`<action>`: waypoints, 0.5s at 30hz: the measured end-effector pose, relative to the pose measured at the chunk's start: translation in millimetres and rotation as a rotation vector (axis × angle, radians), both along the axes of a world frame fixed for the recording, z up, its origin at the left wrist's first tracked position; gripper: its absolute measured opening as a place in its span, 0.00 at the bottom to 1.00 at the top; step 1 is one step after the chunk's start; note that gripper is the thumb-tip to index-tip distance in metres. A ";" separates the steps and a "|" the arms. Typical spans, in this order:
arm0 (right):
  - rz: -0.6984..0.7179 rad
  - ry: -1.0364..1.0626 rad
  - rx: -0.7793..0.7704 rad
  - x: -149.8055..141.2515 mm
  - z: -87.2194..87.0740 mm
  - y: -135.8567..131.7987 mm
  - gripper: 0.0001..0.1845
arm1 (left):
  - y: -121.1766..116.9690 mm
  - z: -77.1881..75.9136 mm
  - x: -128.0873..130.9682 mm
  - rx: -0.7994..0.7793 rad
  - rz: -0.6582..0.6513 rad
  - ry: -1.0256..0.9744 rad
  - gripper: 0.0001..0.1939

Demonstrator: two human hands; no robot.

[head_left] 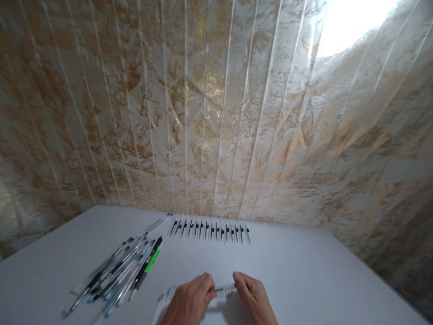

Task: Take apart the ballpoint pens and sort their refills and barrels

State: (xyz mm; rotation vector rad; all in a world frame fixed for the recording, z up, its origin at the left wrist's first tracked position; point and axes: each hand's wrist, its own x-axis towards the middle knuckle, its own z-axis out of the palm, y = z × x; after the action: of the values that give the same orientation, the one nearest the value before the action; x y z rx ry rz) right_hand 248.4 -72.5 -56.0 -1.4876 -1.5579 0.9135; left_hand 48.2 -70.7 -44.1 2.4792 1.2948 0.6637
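Between my two hands a slim, clear pen [224, 287] lies nearly level, with a dark part inside. My left hand [191, 299] pinches its left end between thumb and fingers. At the other end, my right hand [252, 295] closes on a dark tip, partly hidden by the fingers. Just beneath is a white sheet [162, 311] with rows of dark marks along its upper edge, too blurred to read. My hands cover much of this sheet.
To the left lies a loose pile of pens [115, 271], with a green-and-black pen [149, 264] on its right side. A row of clear pens with black parts [211, 231] runs along the table's back. Behind the white table [304, 271] hangs a gold-patterned curtain [203, 113].
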 end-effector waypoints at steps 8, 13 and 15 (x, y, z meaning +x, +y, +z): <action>0.031 0.013 0.015 -1.3 4.7 0.6 0.33 | 1.7 -6.6 -3.0 -0.048 0.029 0.068 0.10; 0.019 -0.002 -0.042 2.2 2.2 3.2 0.34 | 0.4 -1.3 -2.3 0.029 -0.028 0.026 0.08; 0.032 0.013 -0.005 2.1 3.6 2.6 0.34 | 1.4 -0.9 -2.6 0.015 -0.008 0.031 0.10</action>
State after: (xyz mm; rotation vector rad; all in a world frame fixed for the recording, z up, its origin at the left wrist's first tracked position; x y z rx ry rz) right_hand 250.6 -69.8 -52.4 -1.4609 -1.5753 0.9437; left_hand 45.6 -69.3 -45.0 2.5147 1.2954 0.6370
